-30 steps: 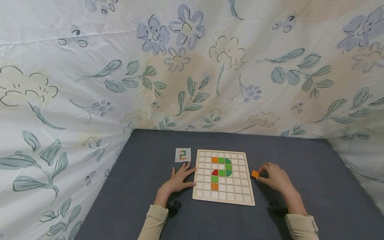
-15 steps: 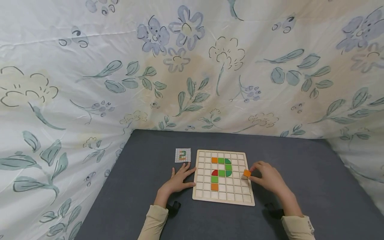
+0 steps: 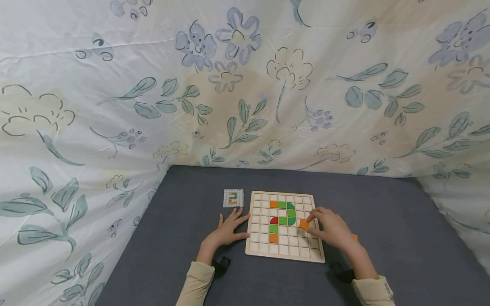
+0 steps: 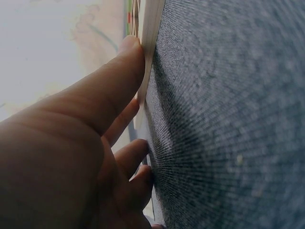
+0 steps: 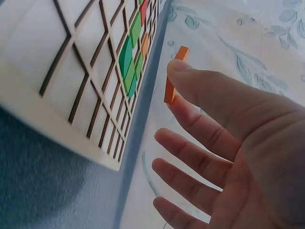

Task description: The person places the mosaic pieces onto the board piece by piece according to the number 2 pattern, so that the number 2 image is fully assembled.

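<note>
Over the right part of the wooden grid board [image 3: 302,250], my right hand [image 3: 331,229] pinches an orange square tile [image 3: 304,224] between thumb and index finger. The right wrist view has this tile [image 5: 177,76] held above the board's surface, the other fingers spread apart. On the board, green, orange and red tiles form a bent line, with an orange tile [image 3: 274,238] at its lower end. My left hand [image 3: 226,229] lies at the board's left edge with fingers extended; in the left wrist view its thumb [image 4: 126,62] touches the rim.
A small printed card [image 3: 233,198] with a coloured grid figure lies beyond my left fingers. Another orange piece [image 3: 355,237] shows partly from behind my right wrist. Dark cloth [image 3: 199,191] covers the table, and a floral curtain [image 3: 245,106] hangs behind it.
My right hand has carried the orange tile leftward, from beside the board to above its right columns. An orange piece has come into view behind the right wrist. My left hand stays put.
</note>
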### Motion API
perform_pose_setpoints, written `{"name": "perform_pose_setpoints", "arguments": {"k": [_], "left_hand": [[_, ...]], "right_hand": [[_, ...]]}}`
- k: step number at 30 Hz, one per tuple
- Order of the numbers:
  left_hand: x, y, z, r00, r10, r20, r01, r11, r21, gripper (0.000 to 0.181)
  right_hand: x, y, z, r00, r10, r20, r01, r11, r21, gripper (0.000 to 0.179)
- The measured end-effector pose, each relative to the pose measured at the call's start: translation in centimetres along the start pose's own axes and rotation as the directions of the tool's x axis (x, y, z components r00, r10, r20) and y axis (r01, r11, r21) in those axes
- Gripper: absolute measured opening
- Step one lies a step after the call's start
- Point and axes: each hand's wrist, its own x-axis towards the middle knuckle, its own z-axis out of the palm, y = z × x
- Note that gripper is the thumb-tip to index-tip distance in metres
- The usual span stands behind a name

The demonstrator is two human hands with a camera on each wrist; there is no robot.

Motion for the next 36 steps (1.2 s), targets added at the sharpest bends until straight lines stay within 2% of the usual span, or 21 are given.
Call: {"name": "perform_pose_setpoints", "arguments": {"k": [10, 26, 36], "left_hand": [[0.0, -0.1, 0.0, 1.0, -0.006, -0.002, 0.006, 1.0, -0.003, 0.068], [0.1, -0.2, 0.1, 1.0, -0.006, 0.006, 0.006, 1.0, 0.009, 0.068], [0.1, -0.1, 0.1, 1.0, -0.006, -0.002, 0.006, 1.0, 0.008, 0.069]], "right_hand": [[0.4, -1.3, 1.1, 1.0, -0.025, 0.013, 0.025, 0.999, 0.032, 0.016], [0.7, -3.3, 3.1, 0.993, -0.111, 0.05, 0.111, 0.994, -0.002, 0.02], [0.7, -4.2, 3.9, 0.993, -0.087, 0.08, 0.089, 0.996, -0.02, 0.02]]}}
